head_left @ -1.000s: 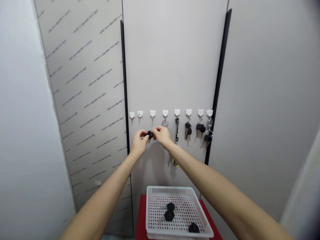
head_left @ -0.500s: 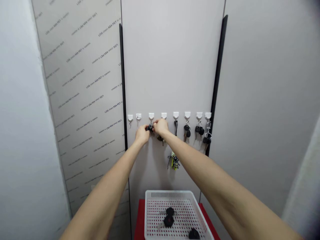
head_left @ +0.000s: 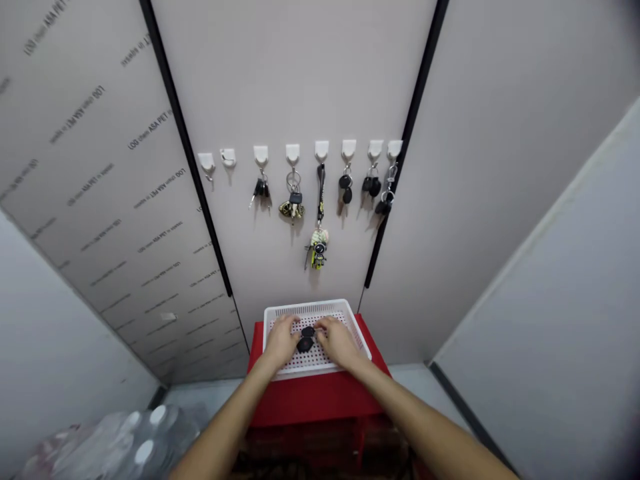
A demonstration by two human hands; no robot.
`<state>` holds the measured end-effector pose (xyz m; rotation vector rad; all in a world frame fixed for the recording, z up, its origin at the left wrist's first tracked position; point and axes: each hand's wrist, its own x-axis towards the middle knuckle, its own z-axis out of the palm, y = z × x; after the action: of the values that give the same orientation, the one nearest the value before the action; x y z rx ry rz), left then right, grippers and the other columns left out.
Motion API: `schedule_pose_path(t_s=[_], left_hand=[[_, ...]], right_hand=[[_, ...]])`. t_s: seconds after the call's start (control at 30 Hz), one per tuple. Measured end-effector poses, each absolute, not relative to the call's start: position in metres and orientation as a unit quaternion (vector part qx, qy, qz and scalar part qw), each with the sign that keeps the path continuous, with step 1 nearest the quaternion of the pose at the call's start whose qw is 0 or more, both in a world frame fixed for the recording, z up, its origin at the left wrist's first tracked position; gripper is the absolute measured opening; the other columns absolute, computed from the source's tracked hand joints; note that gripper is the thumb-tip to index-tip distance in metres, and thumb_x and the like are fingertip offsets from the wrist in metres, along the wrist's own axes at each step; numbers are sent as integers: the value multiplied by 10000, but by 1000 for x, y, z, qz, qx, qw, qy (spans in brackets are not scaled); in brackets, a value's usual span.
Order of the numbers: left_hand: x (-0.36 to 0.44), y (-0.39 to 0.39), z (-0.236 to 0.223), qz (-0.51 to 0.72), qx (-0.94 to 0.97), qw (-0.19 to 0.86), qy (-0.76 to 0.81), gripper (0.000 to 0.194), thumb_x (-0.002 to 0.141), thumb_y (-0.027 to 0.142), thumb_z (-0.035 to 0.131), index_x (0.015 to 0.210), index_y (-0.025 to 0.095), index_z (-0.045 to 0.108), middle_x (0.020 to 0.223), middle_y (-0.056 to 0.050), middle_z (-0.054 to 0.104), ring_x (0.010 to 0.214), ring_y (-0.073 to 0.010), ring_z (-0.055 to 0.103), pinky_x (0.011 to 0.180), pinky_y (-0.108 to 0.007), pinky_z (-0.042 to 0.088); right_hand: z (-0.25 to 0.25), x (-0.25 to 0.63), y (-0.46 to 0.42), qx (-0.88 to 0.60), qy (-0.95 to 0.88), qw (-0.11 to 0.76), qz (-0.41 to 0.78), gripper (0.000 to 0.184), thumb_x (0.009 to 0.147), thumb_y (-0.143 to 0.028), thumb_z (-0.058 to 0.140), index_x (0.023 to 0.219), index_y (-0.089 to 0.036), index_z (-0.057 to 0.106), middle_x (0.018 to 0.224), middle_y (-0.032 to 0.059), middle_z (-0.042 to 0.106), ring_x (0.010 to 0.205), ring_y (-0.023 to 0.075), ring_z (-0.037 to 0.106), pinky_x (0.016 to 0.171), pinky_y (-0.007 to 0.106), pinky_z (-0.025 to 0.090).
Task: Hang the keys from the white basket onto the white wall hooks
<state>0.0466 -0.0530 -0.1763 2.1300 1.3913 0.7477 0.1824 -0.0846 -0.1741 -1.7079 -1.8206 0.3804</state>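
Note:
Both hands are down inside the white perforated basket (head_left: 357, 328), one on either side of two black-headed keys (head_left: 305, 345). On the left, my left hand (head_left: 281, 341) has its fingers apart, with the thumb close beside the keys. My right hand (head_left: 337, 341) reaches in from the other side, fingers bent but spread, the fingertips close to the upper key. Whether any fingertip touches a key is hard to tell. A bunch of black keys (head_left: 261, 189) hangs from the third white hook (head_left: 261, 155) on the panel.
Farther along the hook row hang keys with a brass-coloured charm (head_left: 292, 209), a black strap with an astronaut charm (head_left: 319, 252), and several more black keys (head_left: 345, 190). The basket rests on a red stool (head_left: 315, 400). Plastic-wrapped bottles (head_left: 145, 443) stand at lower left.
Both hands have left the hanging keys at the third hook and come down into the basket. The bunch stays on that hook. My view has tilted downward.

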Motion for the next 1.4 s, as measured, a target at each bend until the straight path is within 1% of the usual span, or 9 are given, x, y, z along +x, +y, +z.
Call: schedule_pose_path(t_s=[0.23, 0.43, 0.57, 0.77, 0.87, 1.0, 1.13, 1.27, 1.4], left_hand=[[49, -55, -191, 168, 819, 199, 511, 283, 605, 252, 472, 866, 149, 504, 870, -63, 506, 851, -166, 425, 754, -253, 305], [50, -50, -196, 145, 821, 216, 508, 177, 611, 240, 461, 761, 160, 508, 754, -30, 518, 733, -135, 451, 664, -230, 325], [49, -50, -197, 174, 817, 225, 501, 83, 597, 174, 453, 673, 158, 480, 700, -9, 508, 696, -115, 446, 624, -206, 321], [49, -53, -193, 166, 826, 293, 452, 292, 577, 132, 437, 864, 186, 449, 670, 27, 509, 613, -87, 447, 556, -181, 309], [49, -56, -192, 136, 848, 274, 432, 292, 539, 170, 485, 830, 201, 491, 653, 30, 507, 600, -99, 439, 522, -184, 292], [49, -56, -192, 140, 841, 276, 444, 246, 569, 184, 453, 807, 195, 516, 623, 21, 514, 583, -102, 442, 528, -192, 297], [50, -54, -192, 190, 803, 297, 480, 154, 599, 154, 390, 677, 159, 523, 623, -1, 522, 604, -107, 453, 572, -210, 320], [53, -52, -192, 264, 733, 434, 453, 217, 564, 69, 367, 730, 136, 489, 664, -11, 528, 645, -98, 476, 611, -203, 350], [54, -54, -191, 299, 699, 521, 388, 225, 563, 92, 413, 764, 138, 504, 735, -14, 542, 717, -105, 480, 679, -213, 350]], right_hand=[[-188, 187, -81, -641, -717, 229, 152, 328, 597, -155, 420, 908, -152, 527, 903, 74, 537, 872, 163, 441, 767, 239, 298], [-186, 186, -81, -648, -729, 160, 155, 273, 593, -160, 405, 813, -168, 567, 815, 60, 569, 792, 157, 470, 691, 224, 307], [-184, 185, -82, -646, -729, 145, 174, 286, 603, -178, 389, 838, -182, 553, 754, 34, 587, 708, 133, 494, 628, 203, 309], [-183, 184, -83, -608, -759, 149, 178, 264, 614, -207, 384, 823, -205, 545, 675, 3, 589, 613, 112, 499, 546, 188, 293], [-185, 184, -83, -607, -763, 139, 176, 223, 582, -182, 407, 739, -199, 565, 638, 0, 585, 588, 110, 492, 527, 188, 286], [-187, 185, -82, -618, -741, 186, 188, 223, 586, -148, 389, 721, -194, 560, 619, -2, 575, 565, 100, 480, 519, 182, 295], [-188, 186, -81, -624, -711, 274, 173, 218, 587, -105, 366, 684, -175, 548, 617, 6, 559, 578, 98, 471, 561, 187, 318], [-186, 186, -83, -592, -692, 372, 182, 235, 598, -96, 357, 750, -162, 523, 632, 7, 536, 583, 95, 461, 570, 188, 336], [-184, 186, -86, -558, -686, 413, 220, 220, 594, -92, 361, 735, -159, 517, 611, -2, 522, 562, 90, 454, 551, 185, 347]])
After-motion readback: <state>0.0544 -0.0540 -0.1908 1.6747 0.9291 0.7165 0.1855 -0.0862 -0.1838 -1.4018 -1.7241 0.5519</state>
